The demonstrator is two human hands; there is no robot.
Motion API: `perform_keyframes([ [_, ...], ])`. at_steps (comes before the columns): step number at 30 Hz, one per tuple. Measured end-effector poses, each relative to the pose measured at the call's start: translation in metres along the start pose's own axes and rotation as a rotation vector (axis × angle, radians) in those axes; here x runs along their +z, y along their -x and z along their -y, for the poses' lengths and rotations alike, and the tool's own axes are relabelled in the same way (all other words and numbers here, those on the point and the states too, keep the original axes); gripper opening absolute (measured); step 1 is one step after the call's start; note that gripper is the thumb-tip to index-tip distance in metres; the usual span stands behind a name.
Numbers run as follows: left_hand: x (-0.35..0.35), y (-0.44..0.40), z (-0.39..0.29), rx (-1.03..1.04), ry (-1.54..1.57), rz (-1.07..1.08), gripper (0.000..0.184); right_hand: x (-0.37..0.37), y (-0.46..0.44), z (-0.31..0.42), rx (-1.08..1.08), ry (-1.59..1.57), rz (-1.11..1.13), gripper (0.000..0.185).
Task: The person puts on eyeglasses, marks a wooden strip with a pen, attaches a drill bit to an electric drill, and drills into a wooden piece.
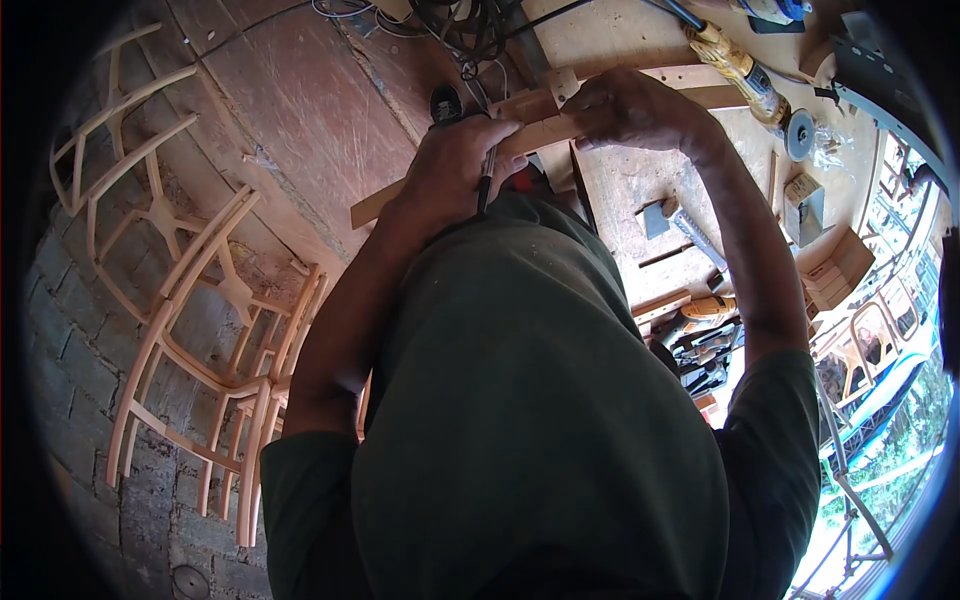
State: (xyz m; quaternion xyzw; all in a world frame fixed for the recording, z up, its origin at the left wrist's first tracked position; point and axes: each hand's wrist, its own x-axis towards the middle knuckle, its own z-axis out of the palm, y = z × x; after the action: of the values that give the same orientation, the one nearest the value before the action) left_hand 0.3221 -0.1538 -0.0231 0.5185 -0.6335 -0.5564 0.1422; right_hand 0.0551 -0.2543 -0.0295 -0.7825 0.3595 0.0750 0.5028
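Note:
A flat wooden strip [548, 132] is held between my two hands above the edge of the workbench. My left hand [455, 170] is closed around it, and the strip's end sticks out to the left past my wrist. A dark pen-like marker [486, 182] points down from between the fingers of that same hand. My right hand [638, 112] is bent over the strip farther right, its fingers gripping the wood. Just behind it is a small wooden block [563, 86]. Part of the strip is hidden by my hands.
On the workbench [625, 185] lie a yellow angle grinder [745, 75], a hammer-like tool [695, 237], a yellow power tool [705, 313] and a wooden box [842, 262]. Curved wooden chair frames [190, 270] stand on the left. Cables [465, 30] tangle near the top.

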Motion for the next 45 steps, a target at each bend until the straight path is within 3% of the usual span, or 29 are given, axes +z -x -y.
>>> perform_keyframes([
  [23,0.001,0.001,0.003,0.026,0.026,-0.065,0.050,-0.003,-0.001,0.005,0.013,0.109,0.026,0.057],
  [37,0.000,-0.001,0.003,0.073,0.044,-0.046,0.046,-0.002,-0.002,0.003,0.047,-0.054,0.032,0.047],
  [45,-0.006,-0.003,-0.001,0.085,0.050,-0.017,0.042,0.001,-0.003,-0.005,-0.002,-0.045,0.040,0.052],
])
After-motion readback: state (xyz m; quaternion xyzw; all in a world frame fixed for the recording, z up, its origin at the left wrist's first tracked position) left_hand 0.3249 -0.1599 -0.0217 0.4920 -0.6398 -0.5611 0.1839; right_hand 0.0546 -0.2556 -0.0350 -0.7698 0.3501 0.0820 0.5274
